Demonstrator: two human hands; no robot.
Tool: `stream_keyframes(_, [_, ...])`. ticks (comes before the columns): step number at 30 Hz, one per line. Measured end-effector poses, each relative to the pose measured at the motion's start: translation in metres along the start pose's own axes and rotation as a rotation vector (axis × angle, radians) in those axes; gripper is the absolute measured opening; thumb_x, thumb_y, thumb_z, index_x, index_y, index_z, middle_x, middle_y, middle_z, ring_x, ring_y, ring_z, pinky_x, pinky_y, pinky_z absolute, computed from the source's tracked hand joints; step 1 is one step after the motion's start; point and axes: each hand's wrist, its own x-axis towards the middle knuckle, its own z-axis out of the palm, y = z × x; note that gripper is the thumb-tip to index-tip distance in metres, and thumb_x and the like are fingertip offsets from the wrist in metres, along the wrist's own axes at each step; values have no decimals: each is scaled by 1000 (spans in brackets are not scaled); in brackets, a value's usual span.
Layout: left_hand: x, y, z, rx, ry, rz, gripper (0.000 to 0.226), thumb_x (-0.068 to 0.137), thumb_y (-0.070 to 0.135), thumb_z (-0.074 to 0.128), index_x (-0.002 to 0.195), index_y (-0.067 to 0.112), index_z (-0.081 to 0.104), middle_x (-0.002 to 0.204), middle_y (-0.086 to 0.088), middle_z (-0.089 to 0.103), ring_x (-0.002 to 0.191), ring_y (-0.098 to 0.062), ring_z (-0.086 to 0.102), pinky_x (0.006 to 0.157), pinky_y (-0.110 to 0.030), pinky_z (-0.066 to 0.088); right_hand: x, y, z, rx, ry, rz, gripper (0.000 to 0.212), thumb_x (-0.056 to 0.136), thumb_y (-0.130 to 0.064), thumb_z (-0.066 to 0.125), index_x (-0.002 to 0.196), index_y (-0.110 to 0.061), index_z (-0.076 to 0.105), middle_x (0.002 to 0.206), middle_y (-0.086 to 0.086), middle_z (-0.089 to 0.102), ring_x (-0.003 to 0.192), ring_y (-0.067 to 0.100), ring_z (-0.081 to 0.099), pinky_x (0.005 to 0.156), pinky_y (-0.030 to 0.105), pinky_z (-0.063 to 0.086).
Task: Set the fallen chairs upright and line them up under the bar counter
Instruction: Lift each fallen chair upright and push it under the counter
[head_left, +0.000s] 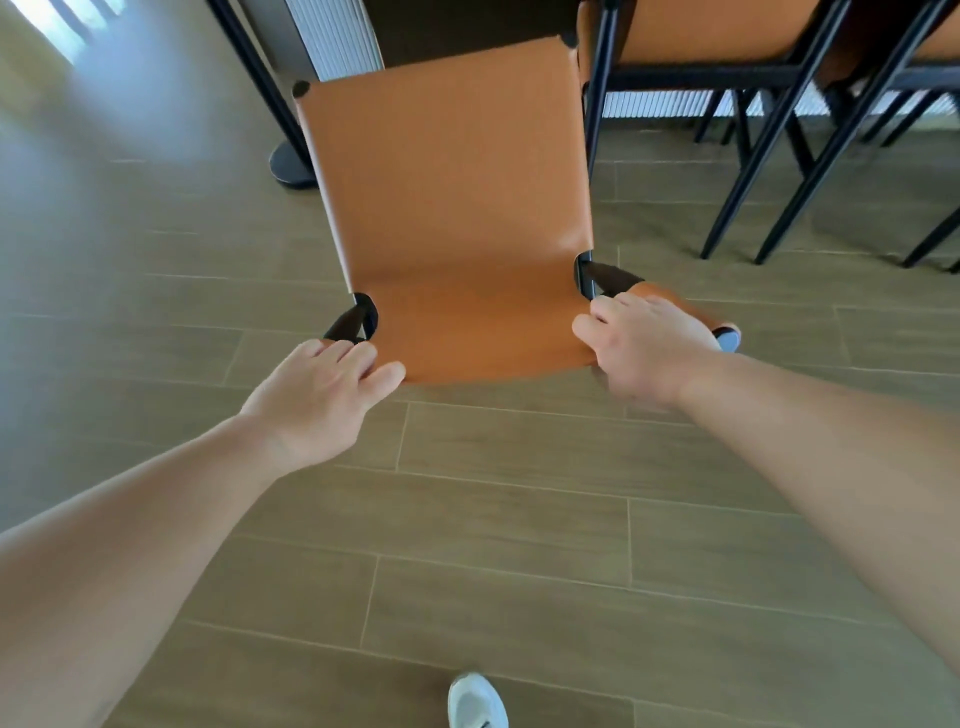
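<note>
An orange leather chair (452, 208) with a black frame stands upright in front of me, its seat reaching toward the dark bar counter (467, 26). My left hand (322, 395) grips the left top corner of its backrest, fingers curled over the edge. At the right top corner my right hand (644, 343) holds the backrest the same way. Two more orange chairs (717, 31) stand upright on the right, tucked under the counter.
A black counter leg with a round foot (291, 166) stands just left of the chair. Black legs of the neighbouring chairs (769, 171) slant across the floor on the right. Wood-look floor tiles (519, 519) lie behind the chair, and my white shoe (475, 701) shows at the bottom.
</note>
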Motion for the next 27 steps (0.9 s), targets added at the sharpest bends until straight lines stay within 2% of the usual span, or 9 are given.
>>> stream_keyframes(4, [21, -27, -8, -24, 1, 24, 57, 54, -13, 59, 102, 13, 42, 73, -10, 49, 55, -30, 48, 48, -32, 28, 27, 15, -12, -68, 46, 11, 18, 91, -29, 50, 88, -23, 33, 88, -4, 35, 83, 20, 39, 79, 38, 40])
stream_keyframes(7, [39, -45, -15, -49, -8, 44, 58, 51, -14, 57, 101, 12, 44, 74, -12, 50, 54, -29, 46, 38, -27, 26, 45, 25, -24, -58, 68, 29, 18, 90, -33, 49, 87, -24, 34, 86, -4, 36, 81, 21, 39, 71, 37, 37])
stream_keyframes(9, [48, -58, -18, -31, -53, 33, 55, 54, -13, 58, 103, 10, 51, 79, -11, 51, 60, -30, 48, 35, -29, 31, 56, 30, -33, -48, 67, 43, 14, 90, -34, 48, 88, -23, 39, 85, -4, 36, 82, 20, 39, 68, 36, 35])
stream_keyframes(11, [57, -70, -18, 0, -108, -1, 51, 63, -8, 55, 110, 12, 54, 89, -8, 52, 71, -28, 49, 39, -32, 33, 68, 35, -41, -58, 63, 60, 14, 90, -35, 47, 91, -22, 42, 85, -5, 35, 82, 20, 38, 68, 35, 35])
stream_keyframes(14, [71, -85, -20, 24, -148, -35, 50, 74, 0, 47, 120, 18, 48, 99, -3, 49, 82, -23, 47, 48, -33, 29, 83, 43, -53, -61, 52, 61, 15, 90, -36, 46, 89, -24, 37, 84, -5, 34, 81, 19, 38, 66, 35, 34])
stream_keyframes(19, [89, -105, -25, 28, -219, -32, 47, 77, 3, 44, 121, 21, 44, 102, 1, 46, 87, -21, 46, 51, -33, 32, 103, 54, -61, -85, 55, 50, 18, 90, -38, 46, 87, -26, 33, 85, -6, 33, 80, 19, 36, 62, 34, 33])
stream_keyframes(22, [101, -119, -29, 31, -247, -30, 47, 78, 3, 43, 122, 22, 43, 101, 2, 45, 87, -20, 47, 52, -32, 33, 118, 62, -66, -103, 56, 43, 14, 90, -39, 45, 90, -25, 40, 85, -7, 35, 79, 18, 37, 59, 33, 33])
stream_keyframes(27, [125, -149, -31, 44, -269, -47, 46, 79, 4, 45, 120, 24, 43, 99, 4, 44, 82, -19, 43, 52, -31, 30, 150, 80, -83, -84, 63, 18, 11, 89, -35, 45, 88, -26, 40, 86, -6, 43, 79, 20, 44, 59, 34, 41])
